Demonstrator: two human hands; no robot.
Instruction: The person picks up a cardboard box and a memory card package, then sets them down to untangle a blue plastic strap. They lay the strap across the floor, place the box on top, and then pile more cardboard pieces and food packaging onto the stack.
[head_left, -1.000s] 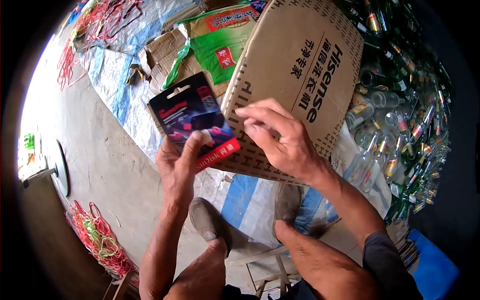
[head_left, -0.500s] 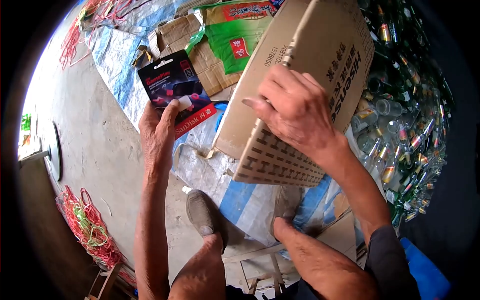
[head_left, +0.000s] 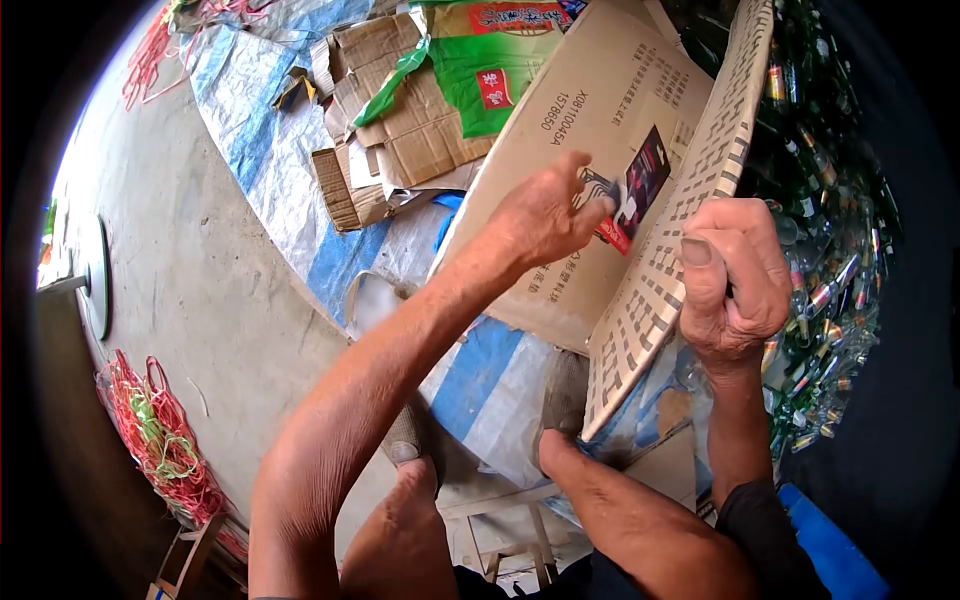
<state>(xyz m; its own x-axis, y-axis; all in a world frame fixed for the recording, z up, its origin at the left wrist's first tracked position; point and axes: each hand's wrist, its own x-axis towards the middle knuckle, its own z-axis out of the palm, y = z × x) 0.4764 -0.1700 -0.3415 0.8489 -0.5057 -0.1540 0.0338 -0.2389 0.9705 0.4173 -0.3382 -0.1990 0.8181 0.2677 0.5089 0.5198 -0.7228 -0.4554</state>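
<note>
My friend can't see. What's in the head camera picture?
A person's left hand holds a small dark card pack against a big cardboard box, while the right hand grips the box's patterned flap. Glass bottles lie piled on the right.

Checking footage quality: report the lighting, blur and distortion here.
Head view: strong fisheye bending, black vignette corners; daylight blown out at the left edge; left hand and cardboard box sharp, evenly lit; glass bottles at right dimmer, with glints.

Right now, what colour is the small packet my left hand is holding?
The packet is mostly black with a red strip at one end; head view.
</note>
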